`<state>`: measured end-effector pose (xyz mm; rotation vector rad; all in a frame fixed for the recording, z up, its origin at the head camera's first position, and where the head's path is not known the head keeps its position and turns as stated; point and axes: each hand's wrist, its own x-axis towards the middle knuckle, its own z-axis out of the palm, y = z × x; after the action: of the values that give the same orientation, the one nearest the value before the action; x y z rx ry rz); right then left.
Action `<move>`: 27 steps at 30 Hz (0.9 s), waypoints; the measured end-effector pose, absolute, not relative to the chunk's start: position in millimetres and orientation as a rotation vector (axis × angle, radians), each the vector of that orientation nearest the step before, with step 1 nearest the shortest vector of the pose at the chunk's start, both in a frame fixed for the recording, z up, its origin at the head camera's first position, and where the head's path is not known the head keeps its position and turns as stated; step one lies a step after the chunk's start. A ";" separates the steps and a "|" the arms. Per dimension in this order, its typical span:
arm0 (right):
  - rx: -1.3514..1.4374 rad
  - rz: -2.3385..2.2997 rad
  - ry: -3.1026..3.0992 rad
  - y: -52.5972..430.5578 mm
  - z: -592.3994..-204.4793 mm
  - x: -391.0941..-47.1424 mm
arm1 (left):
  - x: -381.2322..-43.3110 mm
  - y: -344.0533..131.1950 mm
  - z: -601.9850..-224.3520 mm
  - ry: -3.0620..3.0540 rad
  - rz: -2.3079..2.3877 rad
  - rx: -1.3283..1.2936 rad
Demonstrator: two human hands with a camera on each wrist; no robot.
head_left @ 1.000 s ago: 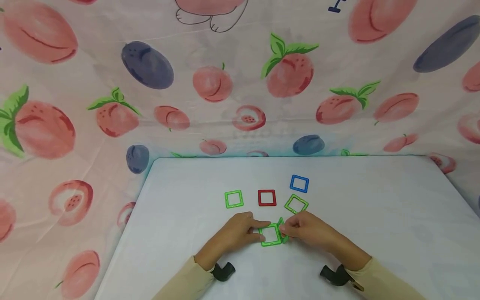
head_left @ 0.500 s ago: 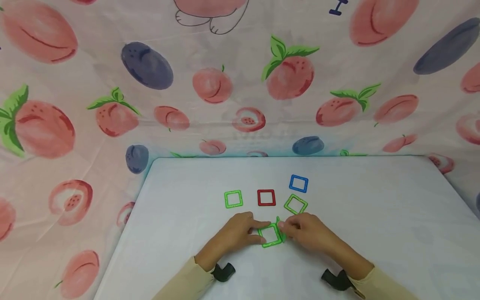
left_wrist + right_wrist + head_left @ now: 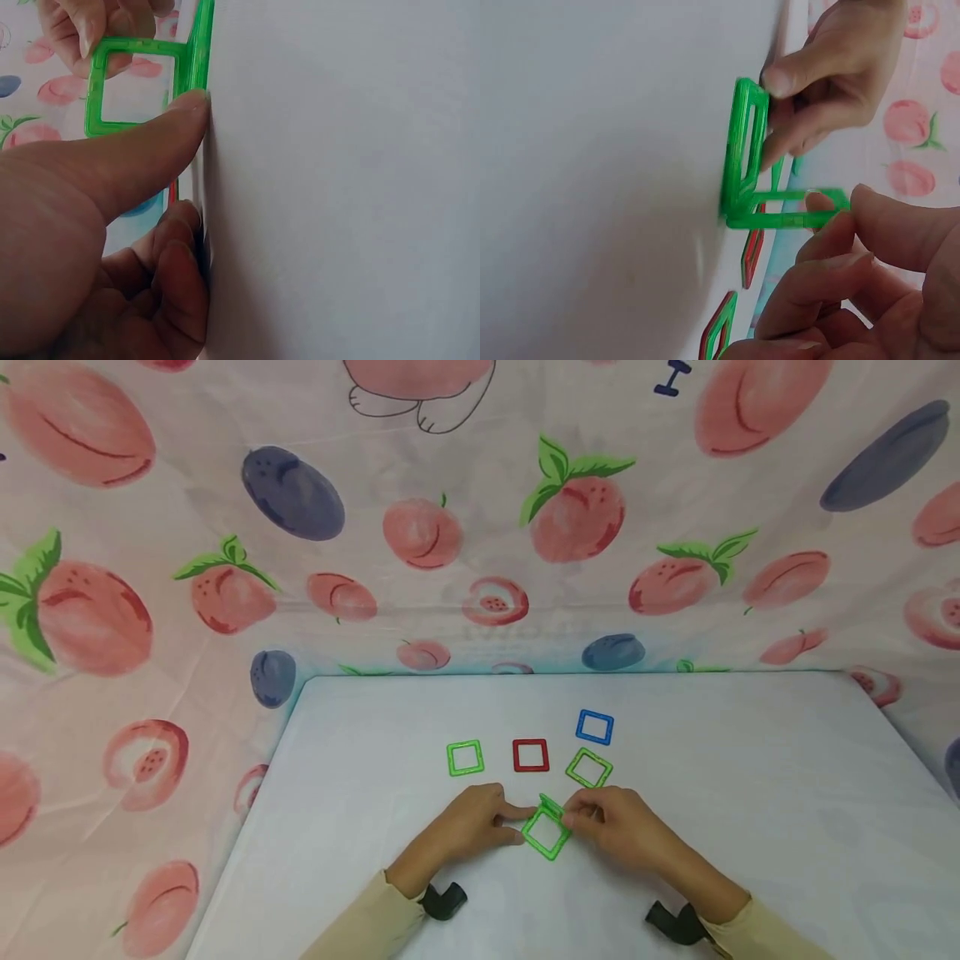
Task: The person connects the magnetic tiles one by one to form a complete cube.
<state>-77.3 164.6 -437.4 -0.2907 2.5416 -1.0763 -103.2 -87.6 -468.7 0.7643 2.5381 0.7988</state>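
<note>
Two green square magnetic tiles meet along one edge in the middle of the white table. One green tile (image 3: 562, 846) lies flat; the other, upright green tile (image 3: 551, 807) stands up from it, as the right wrist view shows. My right hand (image 3: 617, 823) pinches the free edge of the upright tile (image 3: 787, 220) between thumb and fingers. The left hand (image 3: 471, 817) holds the flat tile (image 3: 736, 142) at its left side with thumb and index finger. In the left wrist view, the left thumb (image 3: 154, 154) covers part of the tiles.
Behind the hands lie a green tile (image 3: 465, 770), a red tile (image 3: 530, 768), a tilted yellow-green tile (image 3: 577, 761) and a blue tile (image 3: 595, 741). The white table (image 3: 360, 735) backs onto a fruit-print cloth (image 3: 345, 643). Black mounts sit at both wrists.
The joined green tiles have turned counterclockwise, so the upright one moved from the right side to the far side of the flat one. The left hand has barely moved.
</note>
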 end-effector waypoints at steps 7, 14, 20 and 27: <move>-0.307 -1.059 2.550 169.5 -440.2 -87.4 | -108.3 -96.1 -471.0 2.462 0.894 0.782; -0.397 -1.073 2.508 173.9 -443.6 -96.3 | -112.3 -100.1 -471.4 2.356 1.104 0.635; -0.514 -1.074 2.483 172.0 -445.4 -104.9 | -113.0 -99.1 -471.2 2.236 1.192 0.590; -0.580 -1.089 2.447 165.9 -448.5 -112.6 | -112.6 -97.8 -468.9 2.244 1.152 0.605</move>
<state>-112.6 165.9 -448.5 -0.5801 2.4473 -1.0894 -112.6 -97.8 -468.9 0.6049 2.2439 1.1521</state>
